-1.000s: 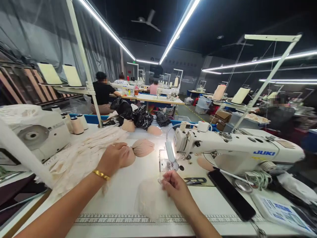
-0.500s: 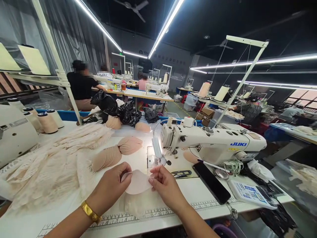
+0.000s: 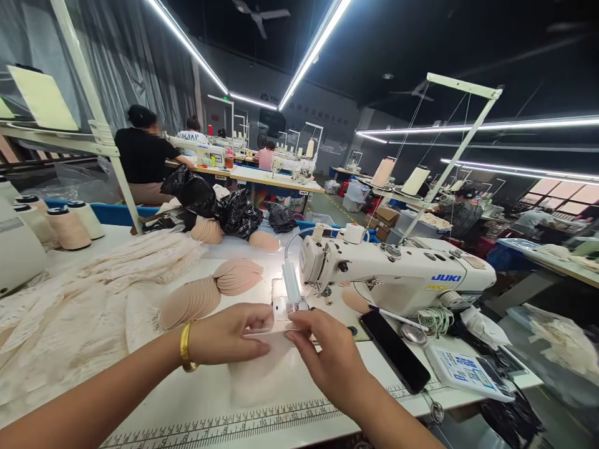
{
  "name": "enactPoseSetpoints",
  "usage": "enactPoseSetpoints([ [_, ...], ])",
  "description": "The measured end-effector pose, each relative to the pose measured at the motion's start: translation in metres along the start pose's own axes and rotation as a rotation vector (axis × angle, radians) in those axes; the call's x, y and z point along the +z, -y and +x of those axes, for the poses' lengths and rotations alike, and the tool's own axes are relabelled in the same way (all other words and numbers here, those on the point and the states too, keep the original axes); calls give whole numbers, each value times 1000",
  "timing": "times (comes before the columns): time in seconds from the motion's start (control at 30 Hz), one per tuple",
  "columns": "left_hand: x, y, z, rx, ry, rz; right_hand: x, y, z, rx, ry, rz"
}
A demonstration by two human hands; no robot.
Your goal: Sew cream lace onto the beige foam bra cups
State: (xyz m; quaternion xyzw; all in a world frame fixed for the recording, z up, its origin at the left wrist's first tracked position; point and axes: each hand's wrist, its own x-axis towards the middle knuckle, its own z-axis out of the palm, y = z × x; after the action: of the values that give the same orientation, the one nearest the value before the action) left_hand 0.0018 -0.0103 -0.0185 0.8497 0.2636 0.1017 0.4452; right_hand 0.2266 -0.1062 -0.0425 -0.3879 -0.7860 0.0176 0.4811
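A thin, pale pink bra cup pad is held between my hands in front of the sewing machine needle area, tipped so that it shows nearly edge-on. My right hand pinches its right side between thumb and fingers. At its left side, my left hand has curled fingers above and the thumb below, loosely around the pad; the exact contact is blurred. Under the hands lies a pale translucent piece on the table. Just beyond stands the white JUKI sewing machine, its lamp lit.
Fanned stacks of beige cup pads and cream lace fabric lie to the left. On the right are a black phone and a white-blue box. A printed ruler runs along the front edge. Co-workers sit farther back.
The pad has turned from showing its broad face to nearly edge-on. My left hand has moved right and rotated, its thumb now lower. The view has shifted slightly.
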Motion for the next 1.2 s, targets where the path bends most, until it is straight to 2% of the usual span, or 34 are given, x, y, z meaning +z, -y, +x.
enactPoseSetpoints([
  [0.07, -4, 3, -6, 108, -234, 298, 5, -6, 4, -145, -128, -153],
  [0.13, -4, 10, -12, 275, -440, 654, 16, -16, 4, -208, -171, -214],
  [0.2, 3, 19, -15, 378, -504, 952, 29, -31, -2, -240, -103, -267],
  [0.27, 15, 25, -15, 364, -430, 1081, 38, -51, -10, -291, 48, -358],
  [0.33, 27, 28, -10, 342, -334, 1049, 42, -72, -19, -340, 222, -425],
  [0.4, 35, 29, 0, 388, -305, 992, 39, -89, -24, -348, 378, -445],
  [0.5, 40, 32, 24, 440, -267, 1036, 29, -107, -26, -295, 518, -422],
  [0.6, 43, 39, 44, 350, -167, 1079, 19, -114, -26, -215, 505, -333],
  [0.77, 52, 49, 51, 391, -272, 1001, 4, -109, -28, -111, 518, -328],
  [0.9, 54, 52, 49, 375, -264, 962, -3, -105, -26, -85, 565, -312],
  [1.2, 57, 55, 52, 378, -300, 928, -7, -103, -23, -60, 565, -216],
])
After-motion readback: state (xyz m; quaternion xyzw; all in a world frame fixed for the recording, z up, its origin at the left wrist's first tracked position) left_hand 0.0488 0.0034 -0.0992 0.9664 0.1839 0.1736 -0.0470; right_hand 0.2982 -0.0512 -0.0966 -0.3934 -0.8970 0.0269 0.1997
